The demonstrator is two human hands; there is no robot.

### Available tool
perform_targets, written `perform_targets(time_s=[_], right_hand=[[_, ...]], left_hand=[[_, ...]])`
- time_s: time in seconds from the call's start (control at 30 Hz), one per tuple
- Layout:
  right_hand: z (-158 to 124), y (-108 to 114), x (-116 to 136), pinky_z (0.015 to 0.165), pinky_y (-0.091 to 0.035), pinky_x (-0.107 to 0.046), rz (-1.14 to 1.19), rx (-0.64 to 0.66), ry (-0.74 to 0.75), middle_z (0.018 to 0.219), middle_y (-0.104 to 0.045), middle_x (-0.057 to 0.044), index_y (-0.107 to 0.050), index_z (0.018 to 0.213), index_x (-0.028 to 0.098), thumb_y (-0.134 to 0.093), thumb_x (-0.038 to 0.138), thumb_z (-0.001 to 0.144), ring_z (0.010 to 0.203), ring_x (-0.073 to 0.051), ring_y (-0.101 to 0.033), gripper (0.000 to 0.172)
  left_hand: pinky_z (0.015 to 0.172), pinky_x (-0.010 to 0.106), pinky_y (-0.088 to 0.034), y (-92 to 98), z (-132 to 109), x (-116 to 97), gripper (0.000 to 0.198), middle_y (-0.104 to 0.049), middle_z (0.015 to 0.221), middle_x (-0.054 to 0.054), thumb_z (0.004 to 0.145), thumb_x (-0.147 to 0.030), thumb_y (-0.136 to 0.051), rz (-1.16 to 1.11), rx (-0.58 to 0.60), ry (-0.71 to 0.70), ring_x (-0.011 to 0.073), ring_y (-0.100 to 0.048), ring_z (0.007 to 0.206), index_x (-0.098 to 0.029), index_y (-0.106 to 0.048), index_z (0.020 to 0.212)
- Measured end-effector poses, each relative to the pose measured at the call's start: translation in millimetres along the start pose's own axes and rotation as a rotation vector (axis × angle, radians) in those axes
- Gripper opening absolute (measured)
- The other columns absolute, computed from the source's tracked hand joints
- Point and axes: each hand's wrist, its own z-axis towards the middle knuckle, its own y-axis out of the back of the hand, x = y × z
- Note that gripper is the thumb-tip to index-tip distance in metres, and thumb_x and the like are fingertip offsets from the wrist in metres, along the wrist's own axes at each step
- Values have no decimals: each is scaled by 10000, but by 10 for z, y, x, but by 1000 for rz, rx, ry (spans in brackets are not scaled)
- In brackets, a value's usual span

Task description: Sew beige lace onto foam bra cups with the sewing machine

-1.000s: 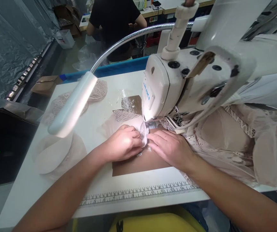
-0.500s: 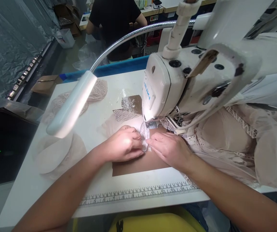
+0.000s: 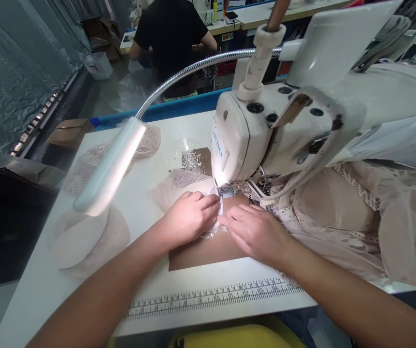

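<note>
A strip of white lace [image 3: 220, 223] runs in under the needle area of the white sewing machine [image 3: 234, 137]. My left hand [image 3: 193, 216] lies over its left side, fingers bent and pressed together on it. From the right, my right hand [image 3: 254, 231] pinches the near edge of the same lace between thumb and forefinger. Both hands rest over a brown sheet [image 3: 200, 256] on the machine bed. The exact grip under the left fingers is hidden.
A lamp [image 3: 109, 169] on a bent metal neck hangs over the left. Sheer cups [image 3: 84, 237] and lace pieces [image 3: 150, 140] lie on the white table. Beige lace garments [image 3: 338, 208] are heaped at right. A ruler strip [image 3: 215, 298] lines the front edge. Another person [image 3: 171, 43] sits beyond.
My left hand has gone forward along the lace, closer to the needle, and its fingers have flattened somewhat. My right hand stays at the lace edge. The camera view has shifted slightly.
</note>
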Motion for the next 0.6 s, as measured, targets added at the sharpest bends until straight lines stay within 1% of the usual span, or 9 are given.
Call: perform_targets(time_s=[0.17,0.33,0.5,0.6], right_hand=[[-2,0,2,651,-297,-287,0,-11,-8,778,-586,-31,-674,1016,171,-485,113,845,700,-154,-447,261],[14,-8,3,653,-302,-296,-15,-5,-19,761,-585,-30,-680,1001,176,-482,122,854,711,-161,-457,252],[32,-24,-11,634,-308,-307,-92,-9,-72,763,-604,-36,-689,998,176,-453,132,875,671,-165,-460,270],[49,-25,-11,634,-318,-306,-145,10,-114,806,-631,-41,-680,1060,180,-449,120,875,660,-160,-472,302]], left_hand=[[757,364,-436,23,-16,2,400,-578,1298,91,971,-337,-356,-16,10,17,213,-522,859,-134,-585,1230],[758,379,-437,35,-5,35,426,-547,1341,90,967,-349,-347,-30,34,22,224,-522,876,-139,-556,1272],[789,391,-440,51,46,65,442,-524,1365,80,964,-359,-334,-45,62,58,241,-533,925,-130,-551,1274],[779,393,-442,51,63,51,434,-518,1366,87,957,-356,-347,-31,54,92,238,-539,899,-129,-553,1264]])
